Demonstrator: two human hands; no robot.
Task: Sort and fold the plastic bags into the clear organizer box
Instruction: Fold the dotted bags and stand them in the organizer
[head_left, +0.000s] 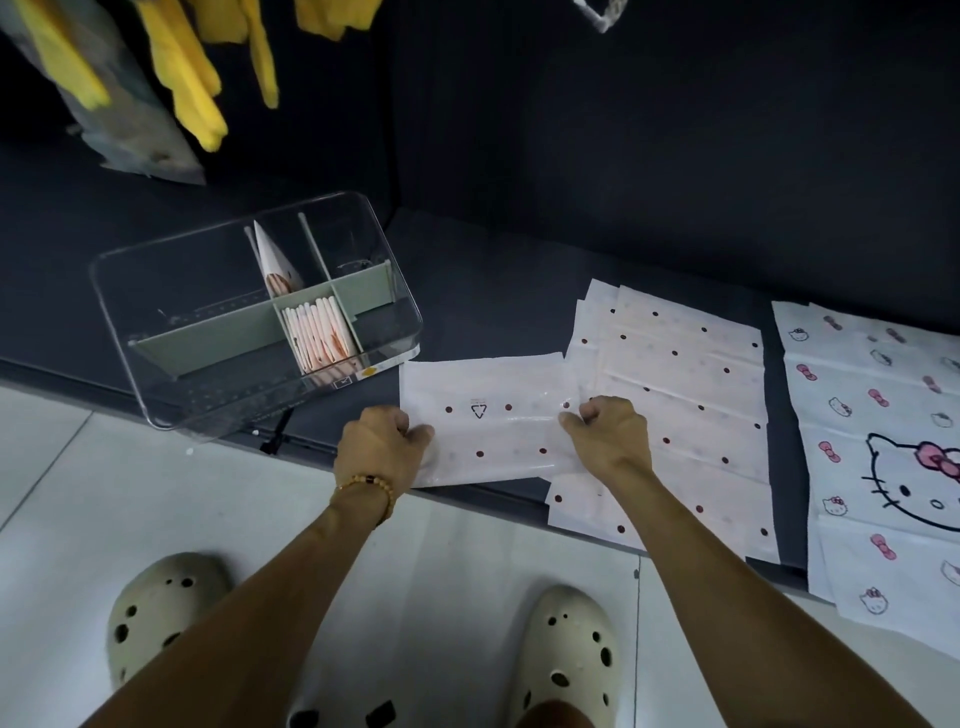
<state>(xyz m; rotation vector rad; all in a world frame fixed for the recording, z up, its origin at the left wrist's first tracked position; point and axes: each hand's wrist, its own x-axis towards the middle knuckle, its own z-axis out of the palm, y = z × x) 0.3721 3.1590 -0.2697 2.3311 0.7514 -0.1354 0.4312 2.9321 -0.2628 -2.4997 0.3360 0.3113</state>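
While hands (384, 441) pinch a bag (493, 421), organizer box (156, 270) holds folded bags (319, 332).

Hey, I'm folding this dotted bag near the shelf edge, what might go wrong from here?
1. The dotted bag, which the left hand and right hand pinch at its ends, overlaps the dotted pile; sliding it may drag those sheets askew.
2. The clear organizer box juts over the shelf edge; a bump could tip it.

dotted bag (493, 426) flat (white) | stack (675, 395) beside | organizer box (249, 322) left
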